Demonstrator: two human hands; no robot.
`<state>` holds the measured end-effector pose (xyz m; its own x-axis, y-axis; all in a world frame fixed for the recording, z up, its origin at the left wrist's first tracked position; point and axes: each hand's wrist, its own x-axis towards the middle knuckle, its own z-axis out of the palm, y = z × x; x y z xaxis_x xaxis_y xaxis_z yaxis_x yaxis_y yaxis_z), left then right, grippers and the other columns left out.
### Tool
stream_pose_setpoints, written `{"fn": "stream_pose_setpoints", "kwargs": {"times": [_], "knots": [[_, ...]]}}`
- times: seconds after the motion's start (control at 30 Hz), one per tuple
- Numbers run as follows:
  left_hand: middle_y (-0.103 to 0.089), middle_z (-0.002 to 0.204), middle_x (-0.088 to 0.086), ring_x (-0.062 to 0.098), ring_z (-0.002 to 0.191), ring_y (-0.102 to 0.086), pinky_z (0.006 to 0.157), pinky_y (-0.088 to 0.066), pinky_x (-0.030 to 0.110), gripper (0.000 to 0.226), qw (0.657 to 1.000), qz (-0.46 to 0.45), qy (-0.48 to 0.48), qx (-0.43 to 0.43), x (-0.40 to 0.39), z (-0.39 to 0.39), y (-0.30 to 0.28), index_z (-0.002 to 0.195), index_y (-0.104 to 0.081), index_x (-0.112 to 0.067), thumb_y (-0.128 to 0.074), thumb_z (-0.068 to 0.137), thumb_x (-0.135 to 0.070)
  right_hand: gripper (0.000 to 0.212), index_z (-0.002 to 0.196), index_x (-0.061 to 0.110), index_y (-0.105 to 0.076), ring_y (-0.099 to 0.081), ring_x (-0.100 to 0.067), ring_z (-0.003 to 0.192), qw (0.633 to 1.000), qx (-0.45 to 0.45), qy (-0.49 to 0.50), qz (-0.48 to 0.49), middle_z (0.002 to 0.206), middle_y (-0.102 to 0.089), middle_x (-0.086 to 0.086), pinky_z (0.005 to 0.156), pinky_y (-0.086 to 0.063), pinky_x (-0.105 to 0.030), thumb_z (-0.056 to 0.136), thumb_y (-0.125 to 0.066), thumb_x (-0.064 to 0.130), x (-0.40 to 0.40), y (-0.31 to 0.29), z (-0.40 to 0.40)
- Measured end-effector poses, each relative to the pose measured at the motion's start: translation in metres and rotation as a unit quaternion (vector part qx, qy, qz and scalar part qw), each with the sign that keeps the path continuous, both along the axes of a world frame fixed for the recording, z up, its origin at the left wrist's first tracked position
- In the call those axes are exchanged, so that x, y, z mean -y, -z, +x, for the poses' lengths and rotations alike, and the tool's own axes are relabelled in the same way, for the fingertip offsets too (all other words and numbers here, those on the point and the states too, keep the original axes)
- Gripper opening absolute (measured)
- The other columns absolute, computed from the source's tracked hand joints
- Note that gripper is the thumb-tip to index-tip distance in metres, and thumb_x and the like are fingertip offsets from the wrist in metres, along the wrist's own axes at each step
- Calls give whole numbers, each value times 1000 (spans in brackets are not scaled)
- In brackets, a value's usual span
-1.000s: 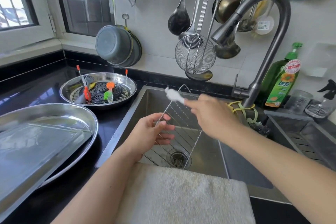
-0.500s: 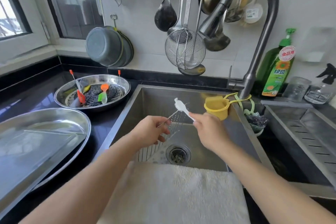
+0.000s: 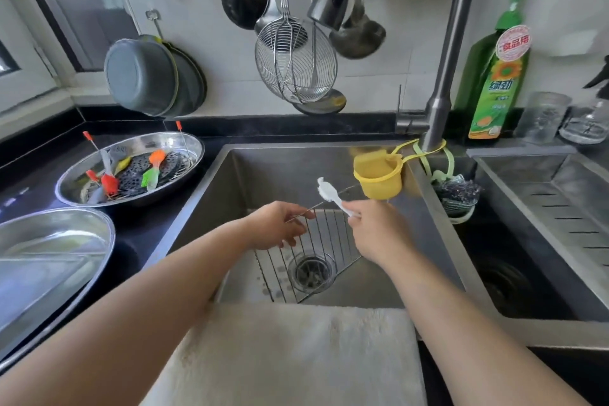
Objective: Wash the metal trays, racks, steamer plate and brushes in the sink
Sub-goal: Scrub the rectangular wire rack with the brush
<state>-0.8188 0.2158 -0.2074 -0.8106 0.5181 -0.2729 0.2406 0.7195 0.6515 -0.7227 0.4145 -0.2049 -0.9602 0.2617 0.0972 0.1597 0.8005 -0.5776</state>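
Note:
Over the steel sink [image 3: 438,241], my left hand [image 3: 276,224] pinches the top edge of a wire rack [image 3: 316,260], which slopes down toward the drain. My right hand [image 3: 375,234] grips a small white brush [image 3: 329,193], its head pointing up just above the rack's edge. On the black counter to the left, a round metal tray [image 3: 184,148] holds a dark perforated steamer plate [image 3: 135,175] and red, orange and green brushes [image 3: 151,170]. A larger metal tray [image 3: 95,234] lies nearer, at the left edge.
The faucet [image 3: 441,89] arches over the sink, with a yellow cup [image 3: 379,175] hung at its base. Ladles and a wire skimmer [image 3: 296,59] hang on the wall. A green soap bottle [image 3: 494,76] stands at right. A white towel [image 3: 296,353] drapes the sink's front edge.
The rack has been lowered from upright in front of me to sloping deep in the sink. Both hands moved down with it, and the view tilted downward.

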Motion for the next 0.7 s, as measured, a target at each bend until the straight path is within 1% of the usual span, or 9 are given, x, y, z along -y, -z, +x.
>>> {"fn": "stream_pose_setpoints", "kwargs": {"times": [0.07, 0.13, 0.2, 0.27, 0.33, 0.4, 0.53, 0.6, 0.7], "knots": [[-68, 116, -2, 21, 93, -74, 83, -64, 40, 47, 998, -51, 21, -10, 10, 1, 1, 135, -59, -26, -66, 96, -2, 40, 137, 36, -62, -56, -25, 88, 1000, 26, 7, 5, 110, -66, -4, 70, -44, -31, 102, -50, 20, -4, 5, -2], [-67, 117, 1, 20, 90, -74, 73, -65, 39, 49, 997, -78, 16, 4, 22, 5, 3, 131, -58, -26, -64, 93, 5, 41, 136, 37, -63, -57, -27, 89, 998, 55, 21, 8, 109, -67, -4, 68, -42, -30, 101, -51, 19, -9, 8, -4], [-68, 112, 8, 21, 79, -76, 61, -63, 36, 37, 996, -86, -16, 29, 32, 12, 4, 123, -59, -22, -59, 96, 4, 42, 135, 37, -63, -56, -28, 88, 996, 82, 26, 5, 106, -67, -3, 64, -40, -28, 99, -52, 17, -11, 9, -5], [-72, 102, 15, 27, 68, -76, 56, -63, 40, 17, 994, -86, -71, 21, 37, 19, 2, 110, -62, -12, -56, 100, -1, 41, 132, 36, -65, -56, -28, 85, 996, 90, 26, 1, 101, -66, -2, 56, -37, -27, 98, -53, 16, -10, 9, -6], [-75, 91, 18, 32, 67, -77, 56, -64, 41, 11, 990, -48, -130, 0, 39, 21, -3, 101, -66, -4, -55, 101, -1, 43, 135, 37, -63, -58, -30, 92, 996, 84, 27, -5, 110, -67, -3, 63, -43, -29, 98, -53, 17, -9, 8, -5], [-77, 84, 16, 29, 67, -77, 55, -62, 34, 11, 983, 37, -178, 3, 41, 20, -10, 100, -70, -2, -59, 101, -3, 46, 140, 38, -59, -61, -32, 104, 997, 72, 30, -13, 124, -66, -4, 78, -51, -34, 100, -51, 17, -8, 6, -2], [-77, 89, 15, 27, 80, -75, 71, -64, 31, 14, 954, 208, -214, 35, 50, 15, -23, 101, -73, -3, -67, 94, 8, 41, 140, 36, -59, -61, -34, 104, 998, 24, 45, -42, 122, -66, -8, 86, -55, -42, 104, -49, 20, -7, -3, 2], [-76, 99, 20, 29, 90, -77, 82, -63, 32, 29, 952, 213, -217, 32, 56, 14, -20, 99, -72, -4, -59, 91, 21, 41, 140, 36, -60, -61, -34, 98, 998, 3, 42, -53, 117, -67, -9, 83, -55, -43, 104, -49, 19, -5, -7, 5], [-72, 104, 25, 27, 82, -75, 70, -64, 24, 27, 955, 178, -238, 14, 64, 16, -8, 98, -68, -1, -53, 96, 20, 41, 140, 36, -59, -61, -34, 99, 998, -10, 32, -62, 117, -67, -8, 85, -55, -44, 104, -49, 19, -2, -10, 8]]}}
